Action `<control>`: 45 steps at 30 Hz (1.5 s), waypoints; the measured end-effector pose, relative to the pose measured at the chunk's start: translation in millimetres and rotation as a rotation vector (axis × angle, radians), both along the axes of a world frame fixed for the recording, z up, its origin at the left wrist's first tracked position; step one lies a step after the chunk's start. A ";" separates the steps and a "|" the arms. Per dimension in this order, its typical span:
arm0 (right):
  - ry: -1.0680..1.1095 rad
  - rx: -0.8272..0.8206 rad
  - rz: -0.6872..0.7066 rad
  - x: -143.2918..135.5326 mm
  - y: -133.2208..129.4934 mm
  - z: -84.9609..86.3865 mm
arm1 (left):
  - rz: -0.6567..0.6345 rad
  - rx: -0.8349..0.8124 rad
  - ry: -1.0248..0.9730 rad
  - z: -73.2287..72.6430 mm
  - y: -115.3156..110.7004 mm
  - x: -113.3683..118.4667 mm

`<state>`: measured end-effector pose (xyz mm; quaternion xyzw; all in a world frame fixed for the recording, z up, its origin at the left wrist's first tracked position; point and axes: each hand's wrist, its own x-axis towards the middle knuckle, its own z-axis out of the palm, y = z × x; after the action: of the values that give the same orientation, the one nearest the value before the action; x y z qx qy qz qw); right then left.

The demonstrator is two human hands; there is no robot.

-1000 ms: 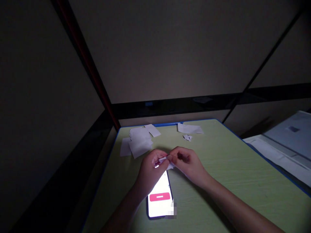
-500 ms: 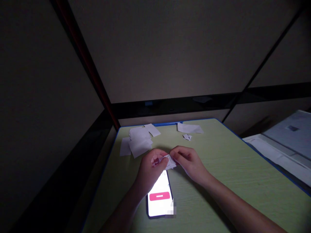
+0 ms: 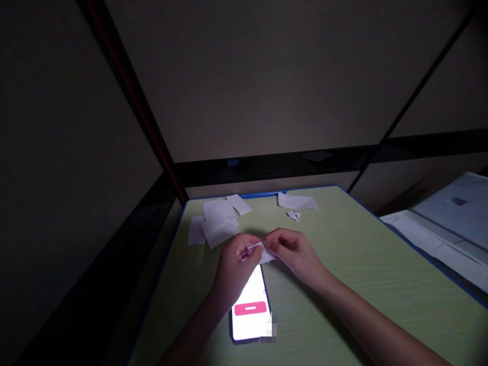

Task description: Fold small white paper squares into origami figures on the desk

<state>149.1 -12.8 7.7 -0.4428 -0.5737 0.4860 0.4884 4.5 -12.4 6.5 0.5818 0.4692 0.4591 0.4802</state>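
My left hand and my right hand meet over a green table in dim light. Both pinch one small folded piece of white paper between their fingertips, held just above the tabletop. Under the hands lies a phone with a lit white screen and a pink bar on it; its far end is hidden by my left hand.
A loose pile of white paper pieces lies at the table's far left. More white sheets and a small crumpled scrap lie at the far edge. A pale surface stands to the right. Walls close in behind.
Both hands have shifted slightly toward the far side while working the paper; its folded shape between the fingers has changed a little. The phone and the loose sheets have not moved.
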 end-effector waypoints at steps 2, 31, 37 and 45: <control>0.002 -0.013 -0.003 -0.8 0.5 -0.1 | 0.002 -0.001 0.007 0.6 -0.9 0.2; 0.005 -0.011 0.046 -2.0 1.8 -1.2 | -0.078 -0.031 0.021 -3.8 1.6 -2.3; 0.047 -0.028 0.058 -1.5 0.7 -2.2 | -0.099 -0.072 0.010 1.5 -2.5 -0.1; 0.067 -0.022 0.089 0.7 1.7 0.9 | -0.074 -0.073 -0.028 0.8 -2.3 -3.2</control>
<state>149.8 -11.1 8.6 -0.4055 -0.5709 0.5282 0.4802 1.4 -14.7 7.2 0.5741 0.4571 0.4319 0.5244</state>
